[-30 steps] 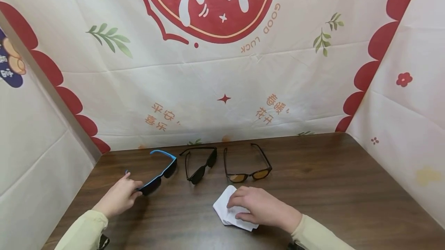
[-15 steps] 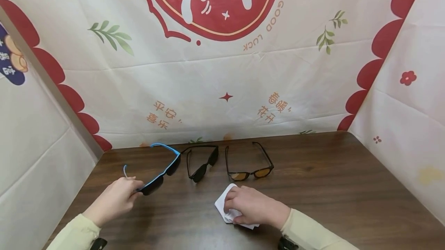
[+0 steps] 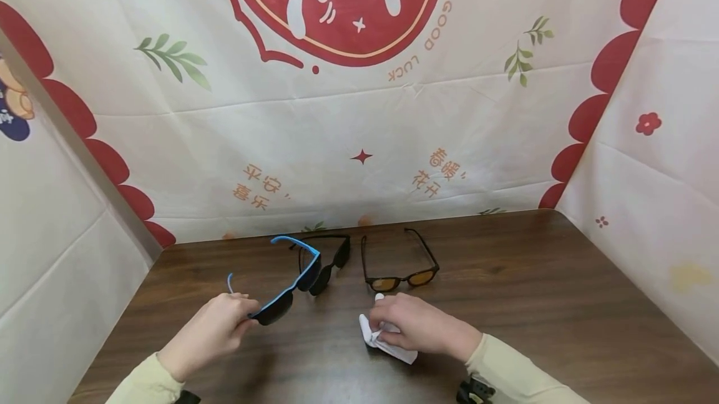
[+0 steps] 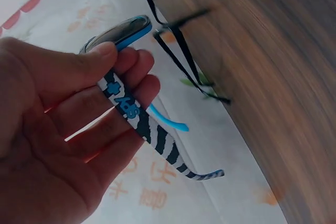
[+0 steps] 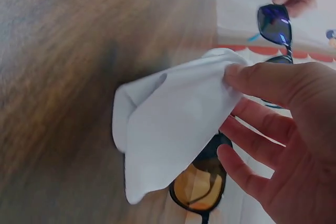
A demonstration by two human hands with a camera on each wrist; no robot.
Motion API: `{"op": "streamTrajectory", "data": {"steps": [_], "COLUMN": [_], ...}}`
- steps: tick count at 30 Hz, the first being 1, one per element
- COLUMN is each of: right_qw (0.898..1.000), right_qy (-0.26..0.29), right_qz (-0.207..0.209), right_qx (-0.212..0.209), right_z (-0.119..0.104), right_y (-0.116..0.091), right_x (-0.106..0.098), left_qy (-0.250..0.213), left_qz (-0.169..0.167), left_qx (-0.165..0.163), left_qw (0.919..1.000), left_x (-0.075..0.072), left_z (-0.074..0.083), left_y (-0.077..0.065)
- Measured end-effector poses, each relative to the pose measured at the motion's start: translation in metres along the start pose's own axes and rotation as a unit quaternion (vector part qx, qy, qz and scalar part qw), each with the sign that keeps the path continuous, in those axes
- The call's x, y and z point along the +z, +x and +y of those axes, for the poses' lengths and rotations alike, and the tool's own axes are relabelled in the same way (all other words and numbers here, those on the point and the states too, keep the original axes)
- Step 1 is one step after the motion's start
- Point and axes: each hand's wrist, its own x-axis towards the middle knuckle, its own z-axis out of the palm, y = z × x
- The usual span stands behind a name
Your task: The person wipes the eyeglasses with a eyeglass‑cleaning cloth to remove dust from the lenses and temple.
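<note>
My left hand (image 3: 216,329) pinches blue-framed sunglasses (image 3: 283,300) by one end of the front, raised off the table. In the left wrist view the thumb lies on the lens side, and a zebra-patterned temple arm (image 4: 167,148) runs across the fingers. My right hand (image 3: 421,323) pinches a folded white cloth (image 5: 168,121) between thumb and fingers, with its lower part hanging toward the tabletop. Black sunglasses (image 3: 339,254) lie behind the blue pair, partly covered by it in the head view. Black-framed glasses with amber lenses (image 3: 421,277) rest beyond the right hand.
The brown wooden table (image 3: 517,285) stretches to both sides and toward the front. A white printed cloth backdrop (image 3: 314,135) stands along its far edge, with similar panels at left and right.
The left hand has lifted the blue sunglasses and brought them rightward. The right hand has closed on the white cloth and picked part of it up, gathering it.
</note>
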Motion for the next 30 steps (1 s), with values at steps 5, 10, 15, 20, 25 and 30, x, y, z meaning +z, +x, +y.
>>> {"op": "streamTrajectory", "data": {"steps": [5, 10, 15, 20, 25, 30], "right_qw": [0.997, 0.991, 0.986, 0.985, 0.98, 0.968], "right_qy": [0.06, 0.105, 0.125, 0.125, 0.14, 0.147], "right_qz": [0.017, 0.05, 0.082, 0.101, 0.127, 0.181], "right_qx": [0.04, 0.06, 0.071, 0.061, 0.058, 0.088], "right_z": [0.001, 0.001, -0.002, -0.007, -0.013, -0.018], "right_y": [-0.002, -0.001, 0.003, 0.011, 0.019, 0.025], "right_x": [-0.013, -0.022, -0.028, -0.032, -0.033, -0.03], "left_qy": [-0.015, -0.013, -0.009, 0.007, 0.027, 0.022], "left_qz": [-0.006, 0.003, -0.002, 0.004, 0.023, 0.025], "left_qx": [0.008, 0.018, 0.009, 0.003, 0.006, 0.01], "left_qw": [0.9998, 0.9998, 0.9999, 1.0, 0.9994, 0.9994], "left_x": [0.003, 0.006, 0.008, 0.01, 0.014, 0.02], "left_z": [0.01, 0.022, 0.035, 0.048, 0.059, 0.068], "left_y": [0.008, 0.017, 0.024, 0.033, 0.045, 0.055]}}
